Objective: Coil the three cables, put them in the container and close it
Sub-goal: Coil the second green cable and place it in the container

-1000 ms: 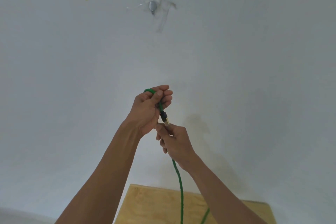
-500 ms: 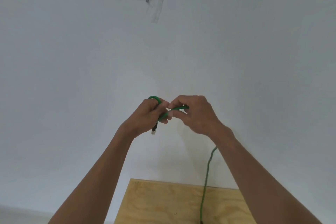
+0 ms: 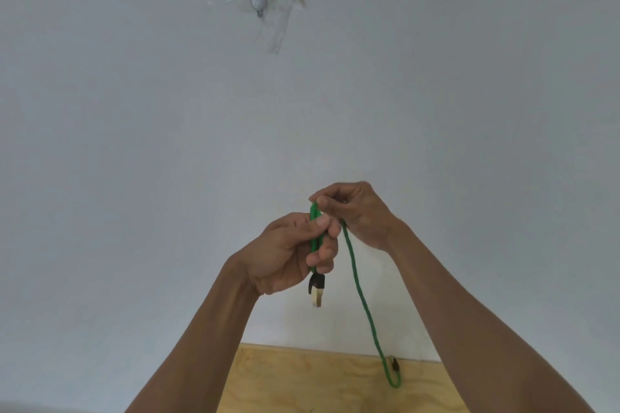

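Green cable (image 3: pixel 356 278) folded over at top, pinched there by right hand (image 3: pixel 359 214), gripped just below by left hand (image 3: pixel 288 253); plug (image 3: pixel 316 290) dangling under left fist. Far end looped above plywood table (image 3: pixel 302 379), tip too small to read. Container out of frame.

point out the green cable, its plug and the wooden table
green cable (image 3: pixel 356 275), head view, on the hanging stretch
plug (image 3: pixel 316 290), head view, on its black and pale body
wooden table (image 3: pixel 302 382), head view, on bare wood
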`<state>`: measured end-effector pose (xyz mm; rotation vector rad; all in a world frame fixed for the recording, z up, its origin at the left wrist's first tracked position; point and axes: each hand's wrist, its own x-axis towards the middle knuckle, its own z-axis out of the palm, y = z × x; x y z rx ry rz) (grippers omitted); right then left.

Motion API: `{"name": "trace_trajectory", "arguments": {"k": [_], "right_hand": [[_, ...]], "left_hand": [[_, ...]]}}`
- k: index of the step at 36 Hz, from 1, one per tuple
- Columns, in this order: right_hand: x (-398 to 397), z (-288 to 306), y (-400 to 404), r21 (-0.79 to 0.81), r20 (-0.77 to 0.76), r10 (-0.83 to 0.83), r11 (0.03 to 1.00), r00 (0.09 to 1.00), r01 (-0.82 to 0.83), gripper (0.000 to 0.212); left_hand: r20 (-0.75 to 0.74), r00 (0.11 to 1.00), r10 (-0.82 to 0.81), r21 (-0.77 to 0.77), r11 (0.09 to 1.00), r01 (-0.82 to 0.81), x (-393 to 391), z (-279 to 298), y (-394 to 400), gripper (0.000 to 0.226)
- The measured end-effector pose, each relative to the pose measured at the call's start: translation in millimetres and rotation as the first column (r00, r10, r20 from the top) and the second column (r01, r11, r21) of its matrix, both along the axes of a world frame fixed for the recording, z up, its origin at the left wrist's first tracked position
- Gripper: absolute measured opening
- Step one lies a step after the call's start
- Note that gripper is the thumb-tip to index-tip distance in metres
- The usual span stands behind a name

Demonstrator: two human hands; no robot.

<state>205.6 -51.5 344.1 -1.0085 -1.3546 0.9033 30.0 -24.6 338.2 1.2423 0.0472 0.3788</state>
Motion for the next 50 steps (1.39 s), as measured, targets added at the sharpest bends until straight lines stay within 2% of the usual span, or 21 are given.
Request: {"name": "trace_trajectory", "arguments": {"k": [2,5,6,9,12,22,27,30,34,38,40,44,46,48,50], "right_hand": [[-3.7,-9.1,-5.5,-0.029,-0.015,0.014,0.999,1.0,-0.014,0.011],[-10.8,-23.1,-14.7,-0.059,-0.067,0.063,0.996,0.996,-0.067,0.043],[-14.4,-26.6,-18.0,-0.069,-0.084,0.068,0.995,0.994,-0.073,0.045],[-22.0,-35.2,-23.9,-0.073,-0.09,0.038,0.996,0.995,-0.045,0.022],[-25.5,-41.1,-27.8,-0.057,-0.136,-0.006,0.998,0.991,-0.002,0.029],[-45.9,-57.8,-34.3,-0.083,-0.265,-0.136,0.99,0.955,0.118,0.02],[-59.2,-63.2,-38.8,-0.118,-0.302,-0.259,0.965,0.918,0.234,0.014],[-65.0,-64.2,-40.8,-0.1,-0.205,-0.365,0.931,0.908,0.352,0.01],[-56.9,-54.4,-45.2,0.058,0.088,-0.482,0.876,0.872,0.479,0.011],[-37.7,-29.4,-45.8,0.25,0.397,-0.51,0.86,0.763,0.445,0.017],[-28.6,-15.5,-43.0,0.307,0.474,-0.495,0.868,0.728,0.391,0.017],[-14.0,14.5,-40.5,0.343,0.599,-0.479,0.877,0.642,0.336,0.015],[-6.2,30.1,-38.5,0.322,0.644,-0.445,0.896,0.623,0.306,0.016],[0.2,42.1,-35.6,0.28,0.63,-0.369,0.929,0.684,0.244,0.021],[6.4,48.8,-32.4,0.253,0.57,-0.29,0.952,0.769,0.172,0.024]], "left_hand": [[0.069,0.997,-0.035,0.006,0.999,0.034,3.8,1.5,-1.4,0.028],[0.146,0.989,-0.01,0.007,1.0,0.009,9.4,6.0,1.3,0.025],[0.168,0.986,-0.002,0.004,1.0,0.001,10.2,7.5,4.1,0.022],[0.209,0.978,0.019,-0.041,0.999,-0.01,10.3,11.9,15.2,0.018],[0.179,0.979,0.097,-0.033,0.995,-0.093,10.7,17.9,22.8,0.02],[0.21,0.877,0.433,-0.101,0.901,-0.421,27.2,36.2,32.3,0.02],[0.193,0.851,0.488,0.028,0.865,-0.502,28.9,33.3,40.8,0.023],[0.185,0.843,0.506,0.097,0.844,-0.528,26.0,28.0,43.6,0.023],[0.14,0.867,0.478,0.167,0.852,-0.496,16.9,19.1,46.9,0.021],[0.053,0.897,0.438,0.285,0.855,-0.434,7.8,12.0,49.3,0.019],[0.004,0.9,0.437,0.356,0.84,-0.409,5.7,10.3,48.4,0.018],[-0.061,0.892,0.448,0.578,0.745,-0.335,6.7,12.2,36.5,0.029],[-0.121,0.901,0.417,0.54,0.789,-0.293,7.3,11.9,27.8,0.036],[-0.169,0.924,0.342,0.369,0.892,-0.263,7.7,11.7,18.9,0.044],[-0.198,0.948,0.251,0.193,0.958,-0.214,9.3,11.3,10.1,0.058]]}}
